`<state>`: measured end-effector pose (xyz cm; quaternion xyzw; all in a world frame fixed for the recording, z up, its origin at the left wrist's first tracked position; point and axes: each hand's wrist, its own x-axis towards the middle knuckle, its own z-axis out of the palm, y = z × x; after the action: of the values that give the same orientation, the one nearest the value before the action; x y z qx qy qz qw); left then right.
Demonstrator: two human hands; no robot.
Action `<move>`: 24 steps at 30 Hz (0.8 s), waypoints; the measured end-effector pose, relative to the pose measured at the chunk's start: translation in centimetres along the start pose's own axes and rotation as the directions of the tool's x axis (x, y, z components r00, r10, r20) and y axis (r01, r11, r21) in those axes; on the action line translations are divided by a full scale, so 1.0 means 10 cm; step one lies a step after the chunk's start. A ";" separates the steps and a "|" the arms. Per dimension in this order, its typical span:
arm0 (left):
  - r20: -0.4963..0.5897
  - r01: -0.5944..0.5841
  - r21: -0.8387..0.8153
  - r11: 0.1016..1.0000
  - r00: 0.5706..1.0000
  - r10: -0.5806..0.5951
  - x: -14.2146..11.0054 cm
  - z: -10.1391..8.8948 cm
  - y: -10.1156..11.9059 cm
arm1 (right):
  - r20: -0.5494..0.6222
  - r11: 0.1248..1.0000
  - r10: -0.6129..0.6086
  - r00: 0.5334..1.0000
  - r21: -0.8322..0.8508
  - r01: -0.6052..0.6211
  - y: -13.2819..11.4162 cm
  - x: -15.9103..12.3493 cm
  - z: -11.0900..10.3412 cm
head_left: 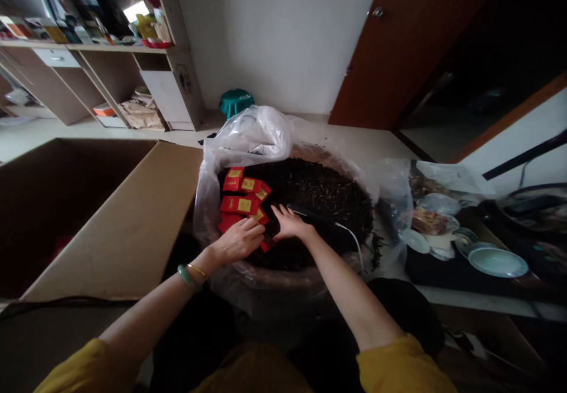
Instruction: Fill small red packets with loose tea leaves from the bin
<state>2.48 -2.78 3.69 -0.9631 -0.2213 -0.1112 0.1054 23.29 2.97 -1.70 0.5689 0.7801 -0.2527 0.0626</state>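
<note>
In the head view, a round basket (283, 279) lined with clear plastic (266, 130) holds dark, dry loose tea leaves (325, 186). Several red packets with gold labels (239, 204) lie on the leaves at the left. My left hand (241, 240) is over the nearest packets, its fingers curled together; whatever they pinch is hidden. Beside it my right hand (289, 225) reaches low over the leaves, thumb and fingers apart. A bit of red shows between the two hands. Touching or close to my right hand is a dark flat device (312, 213) with a white cable (354, 239).
A large open cardboard box (110, 227) stands at the left of the basket. On the right, a low table bears a plastic bag (394, 204), lids and a pale dish (497, 261). Behind are shelves (133, 50), a green covered bin (236, 103) and a brown door (390, 44).
</note>
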 end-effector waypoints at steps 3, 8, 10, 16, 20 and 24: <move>-0.022 -0.051 -0.021 0.998 0.998 0.051 -0.01 0.01 -0.04 | 0.005 0.997 -0.003 1.000 -0.074 0.004 -0.14 -0.07 0.01; -0.059 0.209 -0.246 0.946 0.971 -0.230 0.01 0.05 -0.07 | -0.035 0.988 -0.046 0.998 -0.146 0.041 -0.18 -0.53 0.10; -0.034 0.335 -0.348 0.876 0.929 -0.369 0.02 0.05 -0.06 | -0.033 0.989 -0.045 0.998 -0.143 0.040 -0.16 -0.68 0.12; 0.180 0.531 -0.395 0.750 0.845 -0.503 0.09 0.01 -0.02 | -0.013 0.990 0.040 0.999 -0.136 -0.042 -0.17 -0.78 0.17; 0.224 0.596 -0.425 0.681 0.798 -0.559 0.11 0.03 -0.03 | -0.086 0.998 -0.052 0.995 -0.045 0.048 -0.12 -0.72 0.20; 0.261 0.650 -0.419 0.634 0.755 -0.602 0.15 0.07 -0.05 | -0.226 0.970 -0.104 0.969 0.193 0.149 0.01 -0.67 0.16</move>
<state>3.66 -1.56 3.44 -0.8242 -0.5110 -0.1462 -0.1956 25.39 -3.45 -0.50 0.5450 0.7864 -0.2738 -0.0980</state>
